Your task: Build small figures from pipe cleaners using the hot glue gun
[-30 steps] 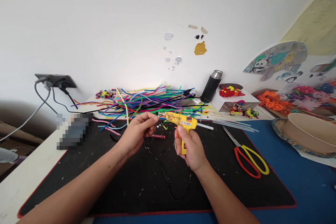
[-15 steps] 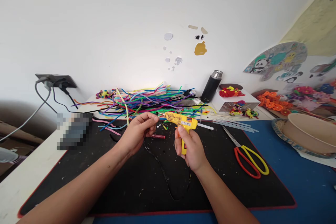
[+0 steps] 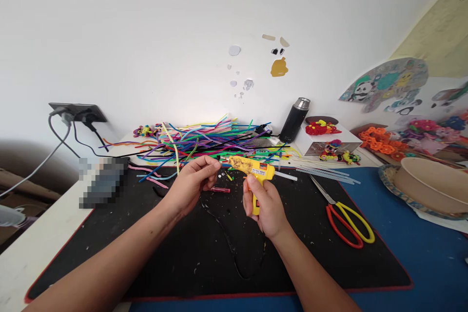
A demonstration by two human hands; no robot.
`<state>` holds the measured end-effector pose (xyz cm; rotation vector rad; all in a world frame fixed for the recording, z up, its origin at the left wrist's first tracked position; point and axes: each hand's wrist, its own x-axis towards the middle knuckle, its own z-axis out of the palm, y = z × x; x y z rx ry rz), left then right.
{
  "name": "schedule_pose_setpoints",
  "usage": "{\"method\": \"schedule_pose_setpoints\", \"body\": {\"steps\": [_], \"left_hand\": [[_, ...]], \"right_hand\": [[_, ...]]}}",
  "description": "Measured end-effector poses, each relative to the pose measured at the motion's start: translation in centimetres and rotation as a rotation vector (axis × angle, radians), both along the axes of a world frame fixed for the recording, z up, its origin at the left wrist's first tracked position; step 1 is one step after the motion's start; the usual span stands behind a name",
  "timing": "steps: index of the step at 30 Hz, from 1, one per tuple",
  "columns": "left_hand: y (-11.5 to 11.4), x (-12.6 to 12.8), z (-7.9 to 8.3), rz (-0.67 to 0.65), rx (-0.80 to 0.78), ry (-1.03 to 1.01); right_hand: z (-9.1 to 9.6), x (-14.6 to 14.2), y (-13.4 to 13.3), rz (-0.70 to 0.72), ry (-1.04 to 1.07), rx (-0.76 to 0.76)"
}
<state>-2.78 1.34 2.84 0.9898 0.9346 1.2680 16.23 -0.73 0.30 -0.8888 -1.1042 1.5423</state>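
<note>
Here's your right hand (image 3: pixel 268 204), wrapped firmly around the handle of a yellow plastic glue gun (image 3: pixel 252 165), its front end smeared with dark stains. You've got it above the middle of a black rectangular mat with red edging (image 3: pixel 164 263), nozzle pointing left, a translucent white glue stick (image 3: pixel 287 175) jutting from the back. Your thumb lies against the gun's side; how hard the trigger is pressed, you can't tell from here.

Over to your left hand (image 3: pixel 193 180): thumb and forefinger pinched shut on a small black piece (image 3: pixel 218 158), held up right in front of the nozzle. The 2 are just beside each other; whether they touch is too small to tell. A thin black cord (image 3: pixel 231 248) loops across the mat beneath your hands.

Under your left fingers, a slim pinkish-red tube (image 3: pixel 221 189) lies on the mat, and near it sit 2 little white discs (image 3: pixel 221 175). Beyond, a tangled heap of multicoloured fuzzy pipe cleaners (image 3: pixel 208 139) spreads along the wall, with a black cylindrical bottle with a silver cap (image 3: pixel 294 119) standing at its right end. Off to your right, a pair of metal scissors with 1 red and 1 yellow handle loop (image 3: pixel 332 202) lies slightly open, well apart from the gun, and several long translucent glue sticks (image 3: pixel 329 174) lie behind it. Farther right, there's a beige oval dish (image 3: pixel 426 175) on the blue surface (image 3: pixel 427 258).
</note>
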Motion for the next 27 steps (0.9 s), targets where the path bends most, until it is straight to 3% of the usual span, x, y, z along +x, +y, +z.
{"method": "schedule_pose_setpoints", "body": {"steps": [27], "left_hand": [[-0.05,0.07,0.3,0.01,0.0,-0.003]], "right_hand": [[-0.1,-0.03,0.03,0.037,0.004,-0.01]]}}
